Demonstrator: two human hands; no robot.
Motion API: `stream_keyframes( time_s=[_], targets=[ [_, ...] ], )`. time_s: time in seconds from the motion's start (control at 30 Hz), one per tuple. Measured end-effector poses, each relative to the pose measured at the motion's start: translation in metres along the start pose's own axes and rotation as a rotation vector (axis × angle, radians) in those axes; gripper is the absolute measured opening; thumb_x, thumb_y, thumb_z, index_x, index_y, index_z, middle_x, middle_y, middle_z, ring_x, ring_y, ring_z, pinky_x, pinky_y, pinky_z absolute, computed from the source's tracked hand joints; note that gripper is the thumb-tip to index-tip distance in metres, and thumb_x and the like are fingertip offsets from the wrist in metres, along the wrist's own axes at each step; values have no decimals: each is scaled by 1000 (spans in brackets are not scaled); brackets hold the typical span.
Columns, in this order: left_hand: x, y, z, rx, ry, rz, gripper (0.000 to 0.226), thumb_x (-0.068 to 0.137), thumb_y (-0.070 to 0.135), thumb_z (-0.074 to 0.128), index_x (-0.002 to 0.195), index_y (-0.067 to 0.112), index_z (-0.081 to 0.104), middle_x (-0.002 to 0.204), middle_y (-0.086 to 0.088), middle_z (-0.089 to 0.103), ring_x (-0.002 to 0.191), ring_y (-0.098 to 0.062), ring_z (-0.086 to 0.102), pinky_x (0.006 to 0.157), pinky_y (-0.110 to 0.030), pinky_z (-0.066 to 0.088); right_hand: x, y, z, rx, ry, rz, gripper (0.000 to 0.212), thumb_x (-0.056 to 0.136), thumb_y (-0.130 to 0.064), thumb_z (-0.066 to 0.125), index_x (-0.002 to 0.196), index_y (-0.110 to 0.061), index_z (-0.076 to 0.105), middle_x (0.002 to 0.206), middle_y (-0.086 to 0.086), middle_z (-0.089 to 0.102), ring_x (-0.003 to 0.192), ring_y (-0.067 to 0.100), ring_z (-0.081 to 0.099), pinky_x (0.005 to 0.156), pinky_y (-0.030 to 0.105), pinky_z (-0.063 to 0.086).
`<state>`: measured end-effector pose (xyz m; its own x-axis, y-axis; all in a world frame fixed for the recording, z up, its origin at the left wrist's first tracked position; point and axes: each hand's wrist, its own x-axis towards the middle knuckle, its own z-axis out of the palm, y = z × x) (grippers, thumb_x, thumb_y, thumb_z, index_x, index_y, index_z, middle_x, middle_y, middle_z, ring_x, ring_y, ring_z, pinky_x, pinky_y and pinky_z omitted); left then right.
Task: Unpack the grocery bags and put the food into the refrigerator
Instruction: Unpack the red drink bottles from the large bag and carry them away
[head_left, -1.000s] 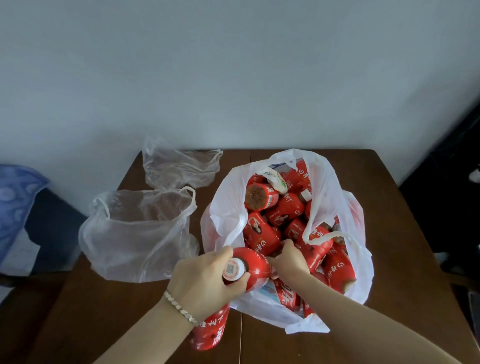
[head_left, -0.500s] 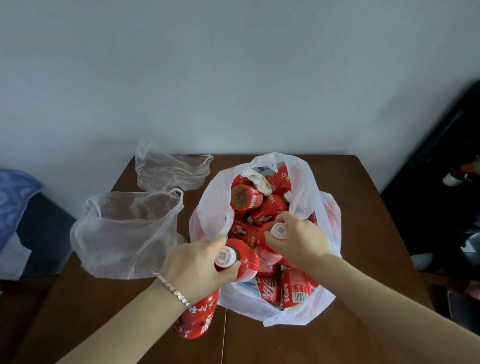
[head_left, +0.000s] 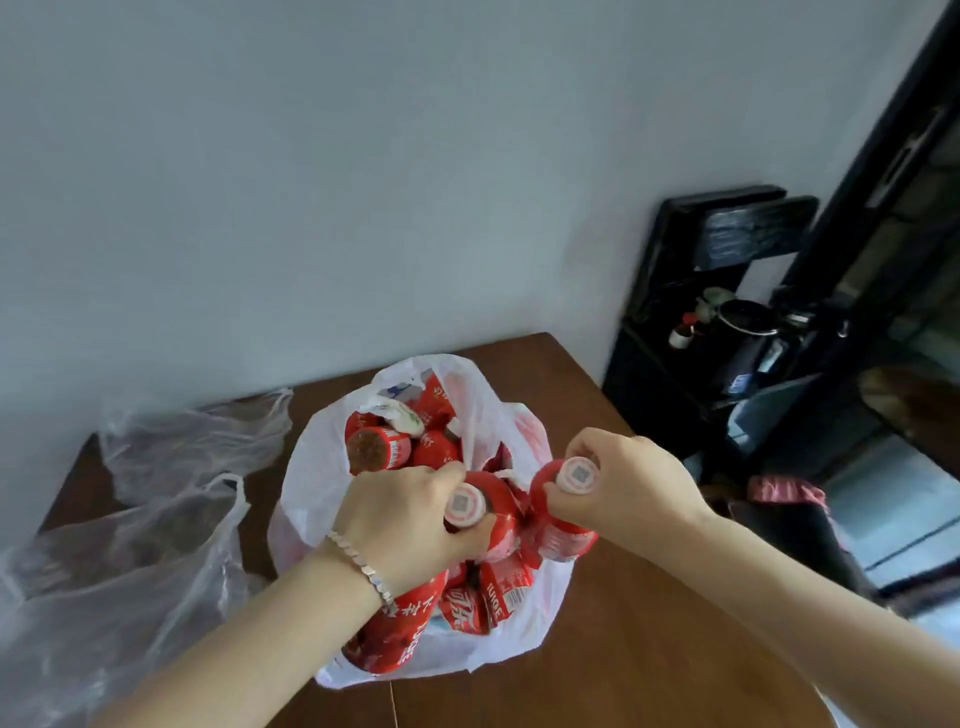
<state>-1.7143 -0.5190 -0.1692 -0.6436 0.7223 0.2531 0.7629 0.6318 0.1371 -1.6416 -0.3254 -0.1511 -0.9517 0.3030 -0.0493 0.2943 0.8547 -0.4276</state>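
Both bare forearms were extended forward from the lower edge of the view, angled in toward each other. The left hand (head_left: 410, 525) was turned back-up, its fingers (head_left: 436, 475) curled over a red bottle (head_left: 496, 501) and the thumb pressed beneath the cap. The right hand (head_left: 628, 486) was held slightly higher and just beside it, with its fingers wrapped round the neck of a second red bottle (head_left: 563, 538). The two hands were seen close together but not touching.

Thin silver beaded bracelet (head_left: 363, 569) just behind the left hand (head_left: 410, 525)
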Motion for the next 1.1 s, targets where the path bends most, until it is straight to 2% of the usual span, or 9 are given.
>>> stream_keyframes(
  time_s=[0.1,0.27,0.4,0.57,0.7,0.8,0.87,0.97,1.1],
  targets=[
    [7,22,1,0,-20,209,72,65,79,11,97,31,53,78,13,60,74,-9,62,46,-15,21,-44,13,-8,40,96,168,22,75,-50,65,82,-34,52,71,-13,59,62,0,55,49,12,35],
    [12,90,10,-92,-112,494,39,84,67,38,82,27,40,75,10,54,69,-7,50,58,-19,36,-131,38,-15,33,223,473,24,74,-52,65,84,-34,53,70,-12,58,65,5,57,52,15,40],
    [5,169,19,-126,-142,737,39,85,65,37,81,26,37,81,9,60,80,-10,61,59,-21,32,-213,65,-25,-32,300,729,29,72,-50,63,94,-31,59,76,-9,60,70,13,58,62,22,50],
    [-28,288,27,-193,-134,1034,42,81,67,39,87,26,48,93,4,68,88,-14,64,65,-22,37,-336,92,-35,-79,413,1027,34,74,-49,61,102,-30,61,96,0,68,84,23,62,69,25,48],
    [-76,394,23,-239,-177,1265,55,69,67,31,79,22,62,67,2,67,62,-17,67,54,-19,39,-448,106,-41,-81,567,1245,29,72,-49,63,92,-29,61,89,-1,68,84,24,63,66,27,44],
    [-128,473,13,-289,-178,1492,48,82,64,40,103,25,59,93,4,69,86,-15,65,65,-21,36,-535,116,-44,-111,653,1368,28,69,-52,60,78,-28,53,76,-3,63,80,23,63,61,26,39],
    [-167,526,6,-280,-218,1570,50,84,64,40,114,26,53,106,4,67,97,-18,62,72,-22,40,-594,123,-45,-161,698,1447,37,62,-58,52,79,-26,54,76,-2,64,81,22,63,61,26,36],
    [-226,609,-5,-270,-267,1649,50,84,63,42,110,22,52,106,0,66,99,-23,61,70,-24,37,-684,135,-51,-179,738,1536,36,58,-58,45,76,-27,51,71,-5,60,72,17,55,60,25,37],
    [-302,718,-16,-325,-292,1773,60,72,69,34,100,19,53,99,-1,67,93,-24,62,68,-24,38,-797,150,-72,-162,762,1685,28,68,-53,55,77,-27,48,73,-6,59,72,18,52,64,26,41]
  ],
)
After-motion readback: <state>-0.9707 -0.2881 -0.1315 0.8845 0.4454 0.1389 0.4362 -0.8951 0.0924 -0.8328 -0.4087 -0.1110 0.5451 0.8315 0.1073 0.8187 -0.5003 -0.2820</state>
